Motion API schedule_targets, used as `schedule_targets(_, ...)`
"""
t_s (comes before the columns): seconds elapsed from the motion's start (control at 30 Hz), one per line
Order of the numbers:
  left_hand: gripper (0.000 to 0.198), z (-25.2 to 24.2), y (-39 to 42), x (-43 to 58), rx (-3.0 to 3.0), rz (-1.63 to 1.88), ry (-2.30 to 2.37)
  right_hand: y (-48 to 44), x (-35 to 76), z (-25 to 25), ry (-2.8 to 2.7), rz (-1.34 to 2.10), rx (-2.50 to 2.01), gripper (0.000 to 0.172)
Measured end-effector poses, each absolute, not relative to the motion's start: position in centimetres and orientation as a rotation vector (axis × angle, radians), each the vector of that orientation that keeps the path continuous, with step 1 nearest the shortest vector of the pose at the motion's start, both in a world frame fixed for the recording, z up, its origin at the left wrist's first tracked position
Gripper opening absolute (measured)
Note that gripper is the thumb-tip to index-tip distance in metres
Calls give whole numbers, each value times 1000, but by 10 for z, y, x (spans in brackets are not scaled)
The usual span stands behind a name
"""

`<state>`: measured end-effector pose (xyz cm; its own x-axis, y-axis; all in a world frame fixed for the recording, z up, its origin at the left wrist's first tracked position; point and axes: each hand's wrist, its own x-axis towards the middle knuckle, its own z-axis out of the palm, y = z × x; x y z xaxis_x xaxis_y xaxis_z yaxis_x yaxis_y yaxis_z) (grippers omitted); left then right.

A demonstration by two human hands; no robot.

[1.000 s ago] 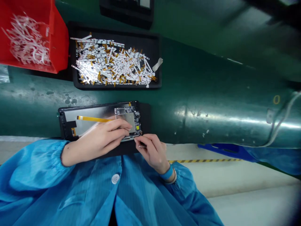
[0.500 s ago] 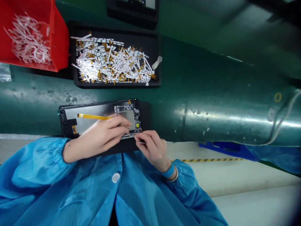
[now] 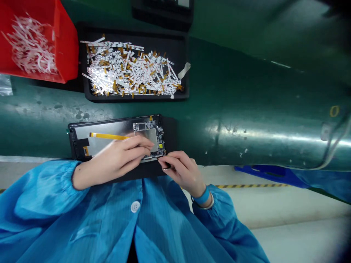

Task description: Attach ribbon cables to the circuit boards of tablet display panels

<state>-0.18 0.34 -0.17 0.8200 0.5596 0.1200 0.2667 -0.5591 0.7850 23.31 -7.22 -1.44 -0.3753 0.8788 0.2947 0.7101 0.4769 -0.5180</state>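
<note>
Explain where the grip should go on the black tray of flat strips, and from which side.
Likely the long near rim of the black tray, approached from the person's side: that edge is straight, raised and free of strips, while the red bin crowds the left end.

My sleeve [image 3: 41, 199] is smooth blue cloth, the tablet's back panel [image 3: 109, 129] glossy metal, the tray [image 3: 137, 32] matt black plastic, the bin [image 3: 68, 44] glossy red plastic, and the green bench [image 3: 246, 120] shiny, scuffed paint.

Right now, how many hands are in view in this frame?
2: the left hand lies across the tablet, and the right hand, with a blue wristband, sits at the tablet's lower edge. Others could be out of view.
</note>
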Motion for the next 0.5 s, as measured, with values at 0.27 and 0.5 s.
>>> schedule_targets(0.27, 21, -1, 2, -1, 2182, 434, 605, -73, 229, -21, -2159, 332, -1160, 5)
schedule_targets(0.5, 21, -2, 3, -1, 2184, 444, 604, -78, 227, -27, -2156, 257, -1169, 8)
